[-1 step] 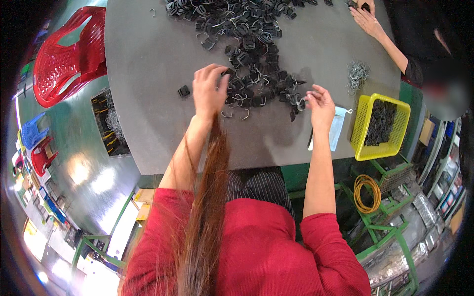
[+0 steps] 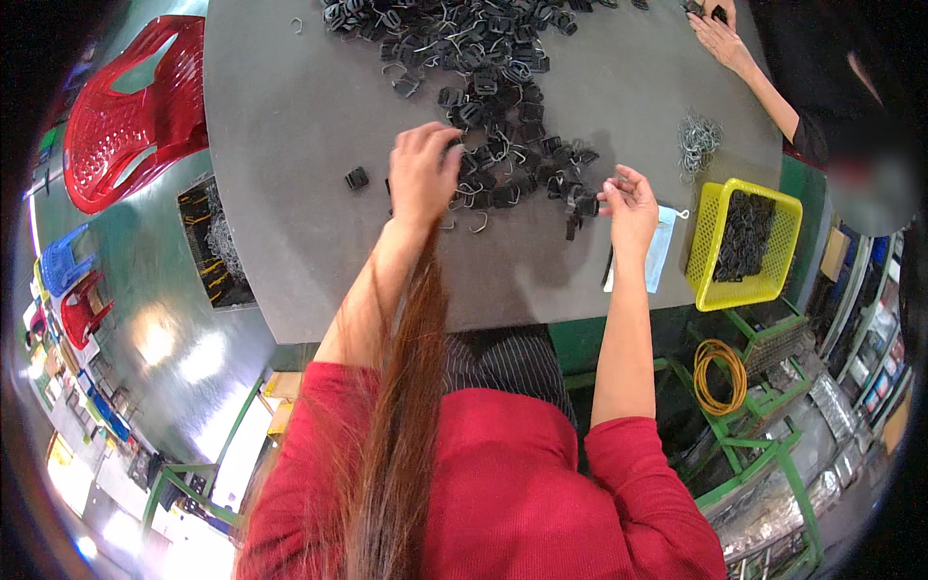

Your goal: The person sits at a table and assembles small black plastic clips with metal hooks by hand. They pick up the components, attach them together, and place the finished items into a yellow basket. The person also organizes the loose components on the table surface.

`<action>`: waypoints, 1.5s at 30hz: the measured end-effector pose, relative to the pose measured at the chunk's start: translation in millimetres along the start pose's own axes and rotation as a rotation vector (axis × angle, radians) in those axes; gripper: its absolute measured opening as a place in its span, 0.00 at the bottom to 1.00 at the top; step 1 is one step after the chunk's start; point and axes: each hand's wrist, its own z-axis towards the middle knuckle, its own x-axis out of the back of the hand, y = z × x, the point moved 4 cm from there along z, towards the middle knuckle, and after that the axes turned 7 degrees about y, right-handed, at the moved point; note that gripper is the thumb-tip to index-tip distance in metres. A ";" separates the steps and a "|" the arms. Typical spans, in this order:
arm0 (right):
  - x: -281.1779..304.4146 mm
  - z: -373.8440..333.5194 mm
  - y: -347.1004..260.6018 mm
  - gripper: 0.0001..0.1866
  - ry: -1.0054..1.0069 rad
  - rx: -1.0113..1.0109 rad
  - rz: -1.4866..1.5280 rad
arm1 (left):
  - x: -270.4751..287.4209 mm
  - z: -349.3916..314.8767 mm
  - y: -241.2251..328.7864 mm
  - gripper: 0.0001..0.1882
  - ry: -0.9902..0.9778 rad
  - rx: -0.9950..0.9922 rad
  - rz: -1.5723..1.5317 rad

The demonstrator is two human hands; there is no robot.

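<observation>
A heap of black plastic buckles [image 2: 464, 53], many with metal wire hooks, spreads over the grey table [image 2: 300, 242]. My left hand [image 2: 422, 179] is over the left edge of its near end, its fingers bent around a dark buckle mostly hidden by them. Beyond the wrist on the left, a single buckle [image 2: 357, 178] lies apart. At the near right edge of the heap, my right hand [image 2: 630, 203] has thumb and fingertips pinched at a black buckle [image 2: 586, 206]; its grip is partly hidden.
A yellow basket [image 2: 704, 246] of black parts stands at the right, near a pile of wire hooks [image 2: 699, 140] and a light-blue face mask [image 2: 659, 251]. Another person's hand [image 2: 720, 41] works at the far right. A red chair [image 2: 135, 116] stands left of the table.
My left hand has shifted slightly right with the dark buckle at its fingertips, uncovering a black piece beside it. The buckle at my right fingertips has turned a little.
</observation>
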 end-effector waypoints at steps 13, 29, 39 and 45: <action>-46.5 39.3 8.8 0.13 0.064 0.380 -0.681 | -115.5 8.6 56.0 0.12 -0.353 -0.227 0.056; -31.4 15.8 9.2 0.14 -0.168 0.032 -0.153 | -101.6 43.7 28.4 0.22 -0.359 0.256 0.087; -3.6 23.2 36.9 0.11 -0.169 -0.049 0.062 | -17.2 30.1 -24.0 0.11 -0.737 0.815 -1.010; -62.9 45.1 17.7 0.23 -0.299 -0.140 -0.033 | -14.3 31.0 -68.8 0.16 -0.387 0.929 -0.578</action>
